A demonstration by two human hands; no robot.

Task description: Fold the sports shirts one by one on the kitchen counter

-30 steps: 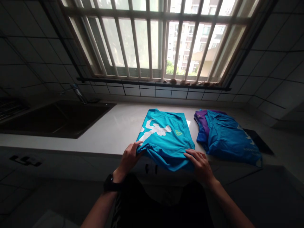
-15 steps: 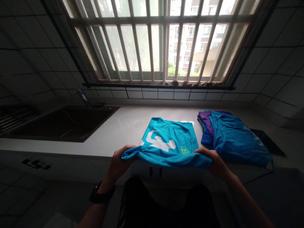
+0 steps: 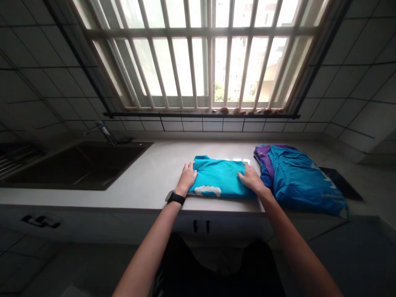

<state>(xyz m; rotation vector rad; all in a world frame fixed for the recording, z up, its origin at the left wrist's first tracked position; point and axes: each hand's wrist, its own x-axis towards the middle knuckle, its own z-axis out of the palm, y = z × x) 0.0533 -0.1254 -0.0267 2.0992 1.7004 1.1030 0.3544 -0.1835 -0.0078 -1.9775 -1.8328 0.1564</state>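
We press our left grip (image 3: 187,178) and right grip (image 3: 251,180) down open, fingers spread and not pinching, evenly on either end of the folded turquoise T-shirt (image 3: 219,176) so it lies smooth on the white table (image 3: 148,181), just beside a pile of blue and purple clothes (image 3: 298,180)

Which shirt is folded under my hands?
The turquoise folded T-shirt with the white print, under your left hand and right hand; the rumpled blue and purple shirts to its right lie in a loose pile.
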